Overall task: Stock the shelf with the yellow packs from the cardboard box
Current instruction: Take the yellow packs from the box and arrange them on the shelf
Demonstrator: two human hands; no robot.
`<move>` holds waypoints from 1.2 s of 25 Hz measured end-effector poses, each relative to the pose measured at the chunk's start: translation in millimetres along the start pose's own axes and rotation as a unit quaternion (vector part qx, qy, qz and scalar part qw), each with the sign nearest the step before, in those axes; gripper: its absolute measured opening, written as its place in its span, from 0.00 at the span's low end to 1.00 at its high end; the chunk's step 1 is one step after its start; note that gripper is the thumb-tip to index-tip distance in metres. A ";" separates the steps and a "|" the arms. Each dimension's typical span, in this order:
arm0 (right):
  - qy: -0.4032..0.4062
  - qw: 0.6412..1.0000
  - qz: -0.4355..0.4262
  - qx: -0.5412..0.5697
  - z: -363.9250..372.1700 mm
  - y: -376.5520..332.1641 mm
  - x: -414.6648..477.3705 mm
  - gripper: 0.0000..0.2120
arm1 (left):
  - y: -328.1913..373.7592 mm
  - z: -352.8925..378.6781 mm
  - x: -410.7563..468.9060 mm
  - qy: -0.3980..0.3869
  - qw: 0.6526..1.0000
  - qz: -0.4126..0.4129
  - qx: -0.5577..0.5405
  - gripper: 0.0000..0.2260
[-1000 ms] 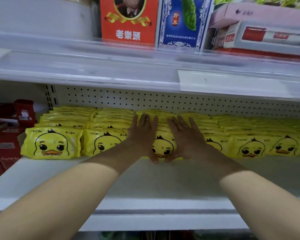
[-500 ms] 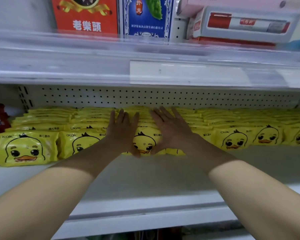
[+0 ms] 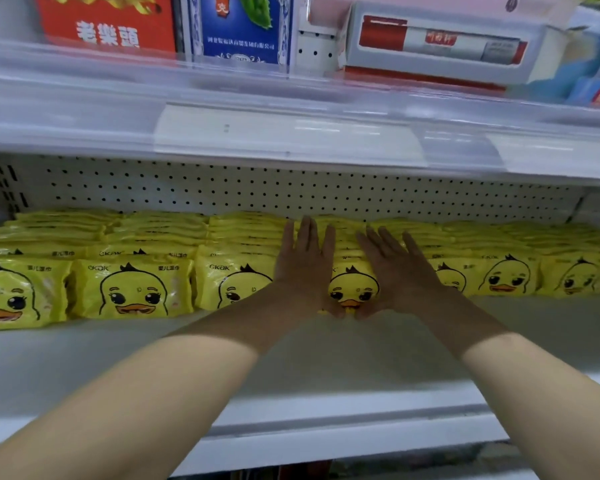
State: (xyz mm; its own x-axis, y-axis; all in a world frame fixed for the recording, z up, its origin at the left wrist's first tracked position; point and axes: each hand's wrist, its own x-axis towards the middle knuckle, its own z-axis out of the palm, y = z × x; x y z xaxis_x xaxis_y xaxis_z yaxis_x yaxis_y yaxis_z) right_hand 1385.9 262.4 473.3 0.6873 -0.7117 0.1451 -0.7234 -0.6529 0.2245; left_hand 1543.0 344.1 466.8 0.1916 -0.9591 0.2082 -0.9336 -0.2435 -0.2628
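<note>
White shelf (image 3: 291,368), rows of yellow packs (image 3: 132,289), left hand (image 3: 305,268) and right hand (image 3: 399,275) flat atop.

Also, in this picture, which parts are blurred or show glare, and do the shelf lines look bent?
Head view: the clear strip is smeared, with pale glare; the red box is soft; the front yellow pack, left hand and right hand are sharper; the shelf edge bows slightly.

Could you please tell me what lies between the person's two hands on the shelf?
In the head view, one yellow duck-face pack shows between the left hand and the right hand; their thumbs nearly meet at its lower edge.
</note>
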 end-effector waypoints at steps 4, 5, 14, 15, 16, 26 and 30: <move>0.002 1.000 -0.016 -0.011 6.5 1.7 12.6 0.71 | 2.7 3.5 7.8 -0.010 1.000 -0.010 0.020 0.65; 0.002 1.000 -0.015 -0.013 7.7 2.2 13.6 0.70 | 3.0 3.6 8.2 -0.007 1.000 -0.010 0.024 0.64; 0.020 1.000 -0.003 -0.017 -37.0 -42.5 -3.4 0.65 | -61.8 -10.0 -43.2 0.039 0.999 0.005 0.016 0.61; 0.034 0.999 -0.015 -0.006 -48.2 -60.1 -1.1 0.65 | -87.1 -11.5 -57.8 0.046 0.999 -0.006 0.022 0.60; 0.048 0.998 -0.032 0.006 -59.2 -80.5 1.8 0.64 | -113.8 -12.3 -73.7 0.048 0.998 -0.020 0.027 0.60; 0.091 0.974 -0.196 0.074 -104.7 -354.0 43.1 0.60 | -371.6 32.6 -242.4 -0.026 0.985 -0.166 0.043 0.61; 0.082 0.981 -0.166 0.048 -95.8 -405.3 61.2 0.63 | -396.5 52.0 -233.0 -0.034 0.990 -0.135 0.025 0.61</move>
State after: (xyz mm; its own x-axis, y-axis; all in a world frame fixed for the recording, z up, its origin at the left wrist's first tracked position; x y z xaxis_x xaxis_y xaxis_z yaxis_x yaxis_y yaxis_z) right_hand 1727.5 508.3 483.5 0.8821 -0.4087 0.2342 -0.4543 -0.8694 0.1941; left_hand 1884.2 656.7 473.5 0.4541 -0.8649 0.2137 -0.8293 -0.4980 -0.2535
